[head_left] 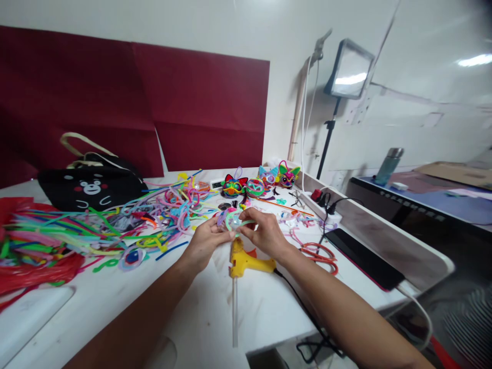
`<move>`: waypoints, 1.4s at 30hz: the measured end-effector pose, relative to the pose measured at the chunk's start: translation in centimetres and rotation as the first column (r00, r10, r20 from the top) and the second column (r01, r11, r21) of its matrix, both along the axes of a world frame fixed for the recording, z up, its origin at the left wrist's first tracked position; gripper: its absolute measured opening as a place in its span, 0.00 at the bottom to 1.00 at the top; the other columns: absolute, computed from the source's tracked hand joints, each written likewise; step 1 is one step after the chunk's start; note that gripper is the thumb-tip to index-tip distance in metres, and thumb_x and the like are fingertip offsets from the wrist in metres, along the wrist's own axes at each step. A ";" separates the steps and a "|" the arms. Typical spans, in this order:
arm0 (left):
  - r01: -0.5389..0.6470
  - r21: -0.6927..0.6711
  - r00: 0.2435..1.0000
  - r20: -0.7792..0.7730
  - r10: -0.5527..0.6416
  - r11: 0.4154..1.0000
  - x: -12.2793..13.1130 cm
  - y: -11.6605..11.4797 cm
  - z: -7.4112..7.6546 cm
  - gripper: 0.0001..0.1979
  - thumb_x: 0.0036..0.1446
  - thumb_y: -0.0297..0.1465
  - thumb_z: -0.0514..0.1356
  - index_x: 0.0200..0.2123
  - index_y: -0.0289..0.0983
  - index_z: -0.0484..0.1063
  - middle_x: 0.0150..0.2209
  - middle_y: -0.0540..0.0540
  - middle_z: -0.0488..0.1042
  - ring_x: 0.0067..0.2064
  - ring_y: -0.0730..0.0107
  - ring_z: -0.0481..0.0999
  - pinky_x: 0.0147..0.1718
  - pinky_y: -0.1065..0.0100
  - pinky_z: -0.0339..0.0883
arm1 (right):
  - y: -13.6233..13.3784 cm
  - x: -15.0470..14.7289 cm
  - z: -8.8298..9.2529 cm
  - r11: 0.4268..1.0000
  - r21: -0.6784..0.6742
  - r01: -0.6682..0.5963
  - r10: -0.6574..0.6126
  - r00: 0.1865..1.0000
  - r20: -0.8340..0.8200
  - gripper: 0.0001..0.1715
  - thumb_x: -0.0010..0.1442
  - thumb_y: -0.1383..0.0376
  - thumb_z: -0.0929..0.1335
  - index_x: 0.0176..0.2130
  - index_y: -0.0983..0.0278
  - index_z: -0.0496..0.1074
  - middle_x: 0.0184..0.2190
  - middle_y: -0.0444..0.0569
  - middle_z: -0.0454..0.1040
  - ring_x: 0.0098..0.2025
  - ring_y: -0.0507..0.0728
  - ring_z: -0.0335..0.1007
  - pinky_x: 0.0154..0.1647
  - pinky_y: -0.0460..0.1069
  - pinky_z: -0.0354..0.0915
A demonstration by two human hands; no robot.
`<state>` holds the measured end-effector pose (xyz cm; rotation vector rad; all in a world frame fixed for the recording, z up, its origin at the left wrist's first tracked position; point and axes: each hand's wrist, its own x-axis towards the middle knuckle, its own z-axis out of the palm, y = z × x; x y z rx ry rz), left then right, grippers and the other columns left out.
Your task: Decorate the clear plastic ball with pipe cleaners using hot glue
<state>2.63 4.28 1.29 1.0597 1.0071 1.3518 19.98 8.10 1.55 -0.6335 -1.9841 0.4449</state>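
Note:
Between both hands, over the middle of the table, is a small clear ball (232,221) wrapped in coloured pipe cleaners. My left hand (207,241) grips its left side, fingers closed. On the other side my right hand (263,230) is closed with fingertips pinching a pale green pipe cleaner (246,222) against the ball. Just below the hands lies a yellow glue gun (248,263), with a clear glue stick (234,312) poking out of its back. Behind the hands stand several finished pipe-cleaner animal balls (233,185) with ears.
Loose pipe cleaners (169,205) pile up on the left, some in a red plastic bag (57,269). A black bag (92,187) stands behind them. On the right are a phone (365,259), a power strip (321,206) and coiled red pipe cleaners (319,256). The glue gun's cord (300,302) crosses the front edge.

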 end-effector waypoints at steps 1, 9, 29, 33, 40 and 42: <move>-0.002 0.000 1.000 -0.003 0.002 1.000 0.0 0.0 0.0 0.27 0.36 0.26 0.74 0.43 0.33 0.73 0.33 0.45 0.80 0.35 0.66 0.79 0.39 0.67 0.71 | 0.0 0.0 0.0 1.000 -0.017 0.007 -0.007 1.000 -0.005 0.08 0.56 0.68 0.70 0.38 0.62 0.70 0.36 0.48 0.78 0.33 0.54 0.77 0.34 0.46 0.69; -0.010 0.001 1.000 0.000 0.010 1.000 -0.2 0.2 -0.1 0.28 0.34 0.27 0.74 0.43 0.33 0.73 0.33 0.45 0.80 0.36 0.65 0.79 0.40 0.66 0.71 | 0.1 -0.3 0.2 0.965 -0.262 0.001 -0.030 0.994 -0.105 0.14 0.51 0.62 0.73 0.37 0.62 0.69 0.31 0.44 0.76 0.29 0.54 0.75 0.32 0.47 0.68; -0.003 -0.021 1.000 -0.005 0.003 1.000 0.0 0.1 -0.2 0.28 0.34 0.26 0.74 0.42 0.33 0.72 0.33 0.47 0.79 0.33 0.70 0.77 0.38 0.68 0.70 | 0.4 -1.0 -0.6 0.955 -0.288 -0.070 0.004 0.975 -0.222 0.08 0.50 0.63 0.72 0.30 0.64 0.72 0.23 0.43 0.72 0.24 0.50 0.66 0.27 0.45 0.63; -0.010 -0.030 1.000 0.002 0.011 0.999 0.1 0.0 0.0 0.27 0.34 0.26 0.74 0.41 0.33 0.72 0.32 0.47 0.79 0.32 0.70 0.77 0.37 0.68 0.70 | 0.5 -0.9 -0.7 0.968 -0.249 -0.016 -0.031 0.983 -0.183 0.06 0.51 0.65 0.72 0.31 0.64 0.74 0.23 0.43 0.72 0.24 0.50 0.64 0.26 0.44 0.60; -0.017 -0.038 1.000 0.023 0.018 0.999 0.4 -0.3 0.5 0.24 0.34 0.25 0.74 0.38 0.33 0.74 0.30 0.47 0.79 0.31 0.71 0.77 0.35 0.70 0.70 | 0.6 -0.8 -0.5 0.985 -0.169 0.025 -0.055 0.983 -0.178 0.06 0.51 0.65 0.73 0.32 0.64 0.75 0.26 0.45 0.73 0.26 0.50 0.65 0.26 0.45 0.61; -0.017 -0.041 0.999 0.031 0.019 0.999 0.4 -0.3 0.5 0.24 0.34 0.25 0.74 0.38 0.33 0.74 0.30 0.47 0.79 0.31 0.71 0.77 0.36 0.70 0.70 | 0.7 -0.8 -0.6 0.986 -0.164 0.021 -0.051 0.982 -0.180 0.06 0.52 0.65 0.73 0.32 0.64 0.75 0.26 0.45 0.73 0.26 0.51 0.66 0.27 0.45 0.62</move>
